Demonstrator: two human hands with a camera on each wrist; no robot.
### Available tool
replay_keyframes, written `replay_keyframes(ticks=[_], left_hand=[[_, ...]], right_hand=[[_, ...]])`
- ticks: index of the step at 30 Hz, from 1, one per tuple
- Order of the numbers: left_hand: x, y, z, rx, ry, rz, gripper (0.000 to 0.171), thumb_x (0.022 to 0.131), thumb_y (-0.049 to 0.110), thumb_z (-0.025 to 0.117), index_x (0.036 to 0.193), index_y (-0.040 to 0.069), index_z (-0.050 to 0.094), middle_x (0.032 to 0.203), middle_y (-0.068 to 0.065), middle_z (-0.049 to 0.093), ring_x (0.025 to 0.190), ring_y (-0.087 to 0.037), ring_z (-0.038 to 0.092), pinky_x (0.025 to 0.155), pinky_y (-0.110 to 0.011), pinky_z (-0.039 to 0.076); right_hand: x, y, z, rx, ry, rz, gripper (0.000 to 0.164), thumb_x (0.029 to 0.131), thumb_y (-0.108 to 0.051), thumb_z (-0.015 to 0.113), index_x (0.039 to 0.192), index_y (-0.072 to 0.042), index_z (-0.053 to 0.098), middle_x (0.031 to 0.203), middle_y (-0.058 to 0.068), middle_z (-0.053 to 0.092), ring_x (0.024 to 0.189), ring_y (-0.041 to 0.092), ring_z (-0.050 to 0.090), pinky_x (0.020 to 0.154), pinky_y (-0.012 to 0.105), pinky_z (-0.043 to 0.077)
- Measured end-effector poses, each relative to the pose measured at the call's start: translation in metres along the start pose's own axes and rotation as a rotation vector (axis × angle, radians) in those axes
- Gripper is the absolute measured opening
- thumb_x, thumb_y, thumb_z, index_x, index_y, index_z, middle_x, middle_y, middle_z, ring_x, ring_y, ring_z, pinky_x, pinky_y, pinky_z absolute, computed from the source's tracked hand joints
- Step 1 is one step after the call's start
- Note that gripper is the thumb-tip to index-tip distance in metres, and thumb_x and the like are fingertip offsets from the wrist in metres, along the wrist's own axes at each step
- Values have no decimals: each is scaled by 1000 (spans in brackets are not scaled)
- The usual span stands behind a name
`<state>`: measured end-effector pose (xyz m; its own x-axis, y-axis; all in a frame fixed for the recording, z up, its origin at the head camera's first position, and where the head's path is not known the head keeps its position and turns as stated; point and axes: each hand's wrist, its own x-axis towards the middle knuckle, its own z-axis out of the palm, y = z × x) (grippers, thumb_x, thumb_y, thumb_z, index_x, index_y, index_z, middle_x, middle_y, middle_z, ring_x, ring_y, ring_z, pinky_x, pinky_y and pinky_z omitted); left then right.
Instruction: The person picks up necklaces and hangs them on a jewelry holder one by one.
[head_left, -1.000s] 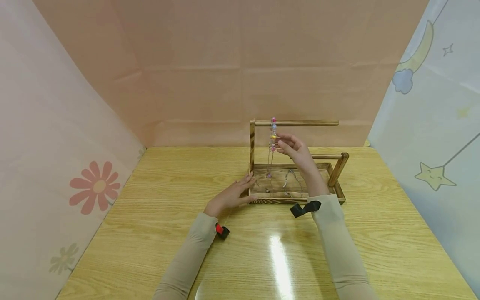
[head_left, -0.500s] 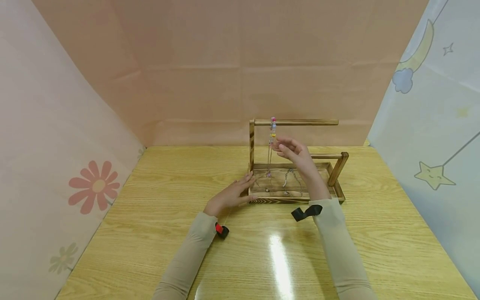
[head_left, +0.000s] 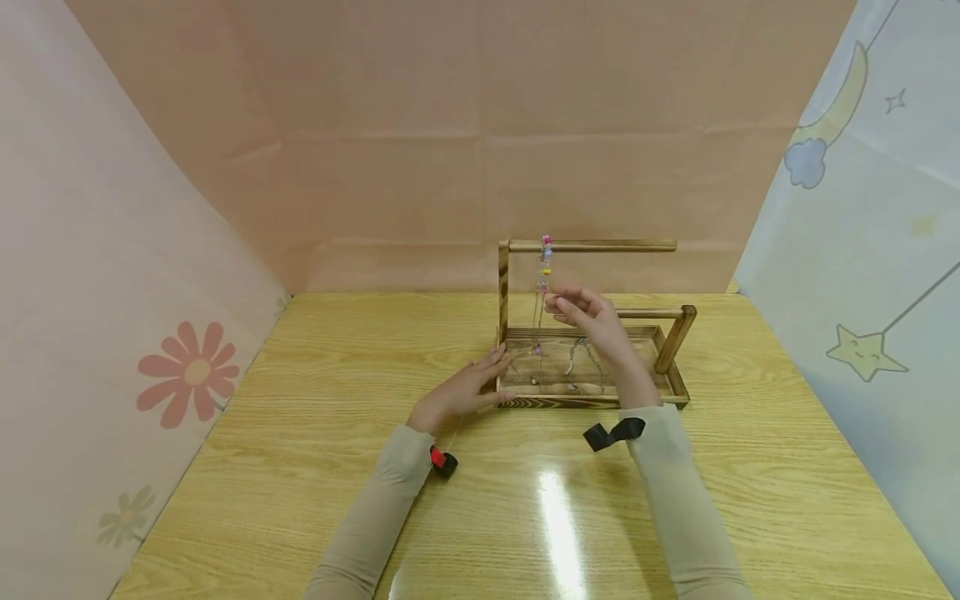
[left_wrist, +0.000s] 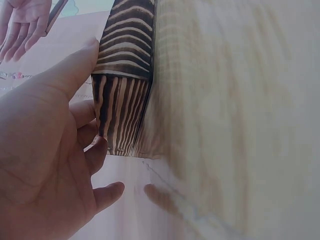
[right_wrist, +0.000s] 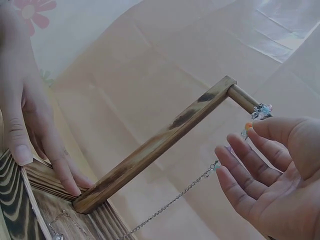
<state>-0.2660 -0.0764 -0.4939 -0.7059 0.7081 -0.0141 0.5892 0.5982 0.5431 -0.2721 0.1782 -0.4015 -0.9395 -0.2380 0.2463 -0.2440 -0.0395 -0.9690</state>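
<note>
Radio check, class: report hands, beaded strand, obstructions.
Left hand touching tray. Right hand beside beaded strand, contact unclear. Strand hanging from upper bar. No obstruction visible.

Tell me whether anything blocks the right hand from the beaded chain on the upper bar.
Nothing visible: the right hand is close beside the beaded chain, and the left hand is off at the left end of the tray.

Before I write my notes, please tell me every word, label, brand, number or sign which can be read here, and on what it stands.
None: no word, label, brand or number is readable in any view.
Wooden stand: dark grain lines only.
Printed flower, moon and star: drawings without letters.
Beads: too small to tell whether they carry letters.
</note>
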Motion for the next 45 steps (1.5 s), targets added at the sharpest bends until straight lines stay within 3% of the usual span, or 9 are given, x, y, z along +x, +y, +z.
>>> replay_keyframes(ticks=[12, 21, 33, 40, 45], left_hand=[[2, 1, 0, 20, -2, 1, 74, 94, 50, 46, 151, 18, 11, 157, -5, -2, 143, -26, 5, 113, -55, 10], [3, 1, 0, 13, -10, -12, 76, 93, 53, 44, 151, 19, 10, 157, -2, -3, 143, -22, 5, 114, -52, 9], [4, 3, -2, 3, -4, -2, 75, 93, 51, 45, 151, 19, 11, 157, -3, -2, 143, -23, 4, 114, -53, 10], [4, 3, 0, -21, -15, -13, 76, 93, 52, 45, 151, 18, 10, 157, -1, -4, 143, -24, 3, 114, -53, 8], [0, 1, 1, -36, -4, -17, 76, 93, 52, 46, 151, 19, 10, 157, -1, -4, 143, -26, 5, 114, -54, 8]], right_hand=[[-9, 6, -2, -43, 2, 13, 34, 95, -23, 53, 124, -4, 54, 110, 10, 63, 102, 17, 61, 87, 28, 51], [-12, 10, -5, -39, -10, 14, 36, 96, -23, 52, 124, -2, 53, 110, 11, 63, 107, 28, 58, 90, 31, 50], [-14, 14, -9, -65, -40, 16, 39, 96, -25, 51, 126, 1, 53, 109, 9, 64, 103, 12, 61, 99, 46, 42], [-17, 17, -10, -107, -74, 52, 42, 96, -29, 51, 129, -3, 52, 117, 18, 61, 108, 21, 59, 100, 43, 42], [-16, 22, -7, -122, -105, 63, 45, 97, -29, 49, 132, 0, 49, 115, 10, 64, 113, 32, 54, 102, 47, 39]])
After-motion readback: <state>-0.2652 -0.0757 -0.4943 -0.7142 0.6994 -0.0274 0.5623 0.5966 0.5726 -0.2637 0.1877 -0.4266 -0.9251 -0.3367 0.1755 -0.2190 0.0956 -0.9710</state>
